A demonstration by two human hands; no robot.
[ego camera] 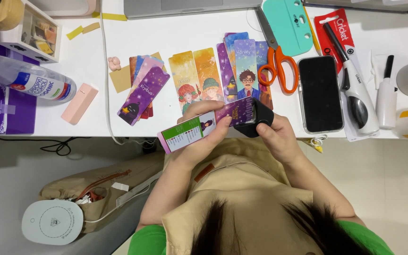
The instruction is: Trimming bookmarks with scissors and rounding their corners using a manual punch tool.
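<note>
Bookmark (199, 130) is held over the white desk's (175, 38) front edge, left hand (203, 137) gripping its middle while right hand (279, 137) clamps a black punch (256, 118) onto its purple end. More bookmarks (190, 80) lie fanned behind, orange scissors (279, 66) and phone (319, 94) to the right.

The white desk (175, 38) carries one pair of orange-handled scissors (278, 61), one black phone (320, 93), one pink block (79, 103), one clear bottle (27, 80) and several illustrated bookmarks (199, 75), overlapped beyond exact counting.
</note>
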